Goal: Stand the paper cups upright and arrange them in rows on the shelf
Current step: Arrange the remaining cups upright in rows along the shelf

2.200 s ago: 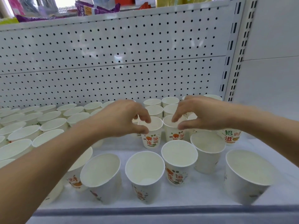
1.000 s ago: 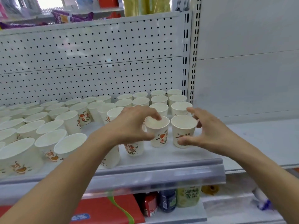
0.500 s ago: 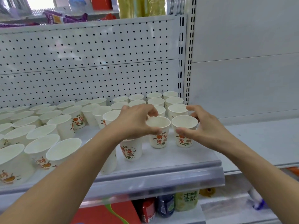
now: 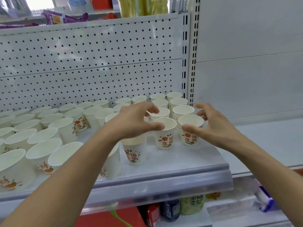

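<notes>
Many white paper cups with red and orange print stand upright on the white shelf point(image 4: 193, 154). At the right end they form neat rows point(image 4: 177, 102) running back to the pegboard. My left hand point(image 4: 134, 123) arches over the front cup point(image 4: 165, 138), thumb at its near rim, fingers spread above the cup behind. My right hand point(image 4: 213, 126) curves round the cup point(image 4: 190, 136) beside it, thumb against its front, fingers spread at its far right side. Under my left wrist stands another cup point(image 4: 133, 153), partly hidden.
Looser upright cups point(image 4: 42, 149) fill the left of the shelf. A grey rail point(image 4: 164, 181) edges the shelf front, and a slotted post point(image 4: 191, 63) bounds it on the right. Jars point(image 4: 170, 208) stand on the shelf below. A bare ledge point(image 4: 270, 136) lies to the right.
The view has pulled back from the shelf since 2.2 s ago. Both hands stay at the two front right cups, and the fingers of my right hand have spread a little wider.
</notes>
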Demonstrator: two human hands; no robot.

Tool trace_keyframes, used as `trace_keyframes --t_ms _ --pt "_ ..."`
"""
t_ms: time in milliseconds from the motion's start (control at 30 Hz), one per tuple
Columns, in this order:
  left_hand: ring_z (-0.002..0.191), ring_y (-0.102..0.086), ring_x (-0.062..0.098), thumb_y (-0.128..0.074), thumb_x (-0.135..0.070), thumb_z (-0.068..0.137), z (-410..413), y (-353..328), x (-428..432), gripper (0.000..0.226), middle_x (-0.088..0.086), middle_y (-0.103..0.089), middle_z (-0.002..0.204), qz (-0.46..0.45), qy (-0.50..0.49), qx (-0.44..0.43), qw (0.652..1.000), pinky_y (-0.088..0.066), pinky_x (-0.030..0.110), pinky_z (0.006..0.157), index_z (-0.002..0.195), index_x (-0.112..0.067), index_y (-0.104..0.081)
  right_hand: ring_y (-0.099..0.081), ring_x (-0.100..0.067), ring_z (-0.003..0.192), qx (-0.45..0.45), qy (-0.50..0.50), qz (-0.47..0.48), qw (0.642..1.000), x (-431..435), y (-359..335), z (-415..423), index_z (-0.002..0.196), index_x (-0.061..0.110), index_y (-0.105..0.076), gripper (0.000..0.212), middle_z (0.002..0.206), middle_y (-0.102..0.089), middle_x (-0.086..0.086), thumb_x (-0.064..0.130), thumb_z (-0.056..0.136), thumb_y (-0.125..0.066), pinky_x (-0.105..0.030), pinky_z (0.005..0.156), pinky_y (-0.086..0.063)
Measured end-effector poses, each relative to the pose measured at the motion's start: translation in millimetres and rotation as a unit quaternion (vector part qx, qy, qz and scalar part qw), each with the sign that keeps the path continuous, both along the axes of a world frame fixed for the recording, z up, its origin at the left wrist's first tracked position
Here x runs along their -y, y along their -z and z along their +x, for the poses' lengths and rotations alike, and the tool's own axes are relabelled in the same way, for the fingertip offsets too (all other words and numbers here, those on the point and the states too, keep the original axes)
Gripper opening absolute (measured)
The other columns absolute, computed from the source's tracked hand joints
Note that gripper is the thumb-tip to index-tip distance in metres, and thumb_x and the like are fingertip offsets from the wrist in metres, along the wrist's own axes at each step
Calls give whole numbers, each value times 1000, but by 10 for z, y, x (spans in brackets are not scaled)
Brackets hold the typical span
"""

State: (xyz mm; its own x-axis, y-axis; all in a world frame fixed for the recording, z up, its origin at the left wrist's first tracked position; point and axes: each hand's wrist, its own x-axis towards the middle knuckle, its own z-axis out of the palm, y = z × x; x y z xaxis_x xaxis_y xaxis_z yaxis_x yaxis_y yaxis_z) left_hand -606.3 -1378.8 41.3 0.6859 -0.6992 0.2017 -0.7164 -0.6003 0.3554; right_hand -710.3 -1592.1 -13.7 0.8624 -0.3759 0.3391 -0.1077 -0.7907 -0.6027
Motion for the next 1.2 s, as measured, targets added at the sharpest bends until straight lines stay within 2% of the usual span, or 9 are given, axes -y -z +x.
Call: trace_keyframes --t_ms 100,167,267,367,533,867,933,1067,1200 --pt "107 -54 -1 -63 -64 75 -53 -104 -317 53 -20 -58 118 -53 -30 5 998 -45 30 87 120 -36 -57 -38 -16 123 94 13 -87 992 -82 -52 -20 138 25 -43 70 133 -50 3 57 79 -61 -36 100 -37" --pt "104 -55 -1 -56 -78 61 -109 -109 -519 72 -22 -59 117 -14 -62 24 998 -46 34 91 120 -37 -57 -38 -11 121 143 -50 -121 981 -206 -120 8 129 26 -55 52 126 -55 9 53 84 -59 -33 97 -33" --pt "103 -55 2 -55 -87 47 -155 -45 -646 89 -23 -60 115 77 -87 45 992 -42 39 99 123 -39 -56 -43 -8 115 119 -146 -196 962 -397 -152 126 113 32 -66 37 113 -63 15 53 83 -60 -30 92 -28" --pt "98 -56 1 -69 -77 53 -73 5 -626 78 -22 -62 109 75 -76 25 994 -43 39 98 119 -37 -58 -47 -8 107 85 -180 -242 950 -521 -130 236 105 34 -69 29 103 -66 17 50 82 -64 -24 88 -20" --pt "94 -58 4 -76 -66 60 74 38 -522 67 -18 -62 104 48 -73 14 996 -45 39 95 116 -32 -61 -50 -8 96 73 -172 -238 953 -573 -124 287 104 33 -70 17 96 -68 16 34 88 -65 -24 86 -23" --pt "94 -58 9 -72 -71 61 189 105 -373 68 -15 -62 106 38 -99 42 993 -46 40 93 115 -33 -56 -44 -4 90 69 -175 -217 958 -581 -119 315 103 33 -70 15 96 -68 16 30 89 -65 -29 90 -30" --pt "96 -59 8 -68 -74 63 173 82 -431 68 -16 -62 110 22 -113 57 992 -45 41 94 117 -34 -57 -48 -7 96 83 -170 -214 958 -586 -112 313 105 33 -69 17 99 -66 15 35 88 -66 -35 93 -33" --pt "96 -60 0 -61 -70 72 104 -38 -843 55 -20 -63 108 -112 -132 36 984 -50 38 91 114 -36 -61 -48 -9 104 122 -187 -191 956 -751 -187 317 112 34 -66 36 108 -62 15 55 83 -56 -37 94 -38" --pt "101 -59 -2 -55 -73 66 -31 -39 -1394 61 -20 -65 106 -103 -143 14 984 -47 32 93 113 -35 -64 -42 -3 116 108 -281 -166 939 -1163 -303 354 123 36 -58 57 121 -56 19 68 77 -56 -34 103 -34"
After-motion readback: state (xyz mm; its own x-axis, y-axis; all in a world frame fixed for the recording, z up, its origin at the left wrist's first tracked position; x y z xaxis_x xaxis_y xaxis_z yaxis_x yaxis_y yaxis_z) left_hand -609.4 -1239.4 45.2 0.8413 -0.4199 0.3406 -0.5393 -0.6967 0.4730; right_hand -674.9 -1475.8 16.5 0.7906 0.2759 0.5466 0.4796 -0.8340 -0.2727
